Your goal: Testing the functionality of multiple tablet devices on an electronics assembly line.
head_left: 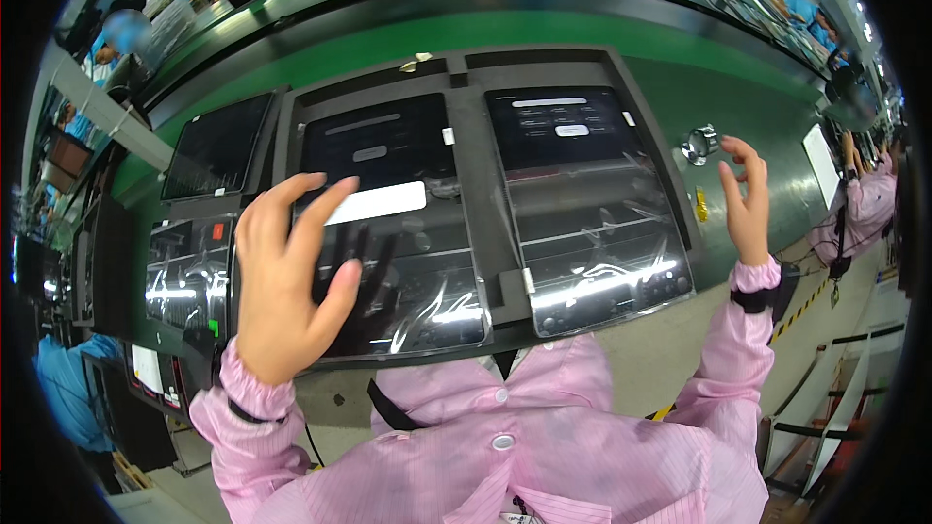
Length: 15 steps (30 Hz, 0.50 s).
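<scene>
My left hand [291, 277] hovers with fingers spread over the left tablet [437, 272], and nothing is in its grasp. That tablet lies in a dark grey foam tray [476, 175], its screen lit with a white bar and its lower part under clear film. A second film-covered tablet [592, 223], also lit, lies in the tray's right half. My right hand [748, 204] is raised beyond the tray's right edge, fingers loosely curved and apart, holding nothing. Close to its fingertips stands a shiny metal ring [699, 144] on the green bench mat; whether they touch it I cannot tell.
Left of the tray lie a dark tablet [218, 146] and a film-wrapped device [189, 272] with red and green stickers. A yellow label [701, 205] and a white sheet [821, 167] are at the right. A conveyor rail [408, 0] runs behind. Another person in pink [867, 204] works far right.
</scene>
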{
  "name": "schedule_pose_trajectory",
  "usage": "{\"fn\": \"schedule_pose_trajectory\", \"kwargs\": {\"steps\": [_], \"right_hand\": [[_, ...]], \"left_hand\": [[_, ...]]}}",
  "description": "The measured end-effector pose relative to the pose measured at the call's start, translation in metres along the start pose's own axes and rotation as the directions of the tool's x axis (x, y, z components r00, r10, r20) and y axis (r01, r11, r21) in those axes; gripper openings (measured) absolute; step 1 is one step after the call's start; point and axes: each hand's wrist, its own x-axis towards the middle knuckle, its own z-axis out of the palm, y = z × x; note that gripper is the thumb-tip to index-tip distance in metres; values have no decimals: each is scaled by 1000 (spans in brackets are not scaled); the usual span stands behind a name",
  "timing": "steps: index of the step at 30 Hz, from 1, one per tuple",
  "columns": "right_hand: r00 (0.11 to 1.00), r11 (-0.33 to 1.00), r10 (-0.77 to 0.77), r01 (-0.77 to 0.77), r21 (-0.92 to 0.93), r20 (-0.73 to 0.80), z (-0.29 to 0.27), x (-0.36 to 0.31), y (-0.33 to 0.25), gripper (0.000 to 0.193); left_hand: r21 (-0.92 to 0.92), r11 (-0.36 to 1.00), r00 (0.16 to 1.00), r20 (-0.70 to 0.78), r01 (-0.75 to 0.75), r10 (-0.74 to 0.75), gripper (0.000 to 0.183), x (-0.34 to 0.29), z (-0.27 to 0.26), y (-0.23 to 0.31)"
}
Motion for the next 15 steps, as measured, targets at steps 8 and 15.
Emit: {"fn": "schedule_pose_trajectory", "kwargs": {"steps": [8, 15], "right_hand": [[992, 951, -108, 81, -300, -73, 41, 15, 61, 58], [978, 792, -200, 128, -598, -56, 39, 19, 55, 65]], "left_hand": [[-341, 897, 951, -22, 282, -308, 118, -71, 14, -12], [-344, 911, 958, -88, 228, -274, 134, -77, 30, -6]]}}
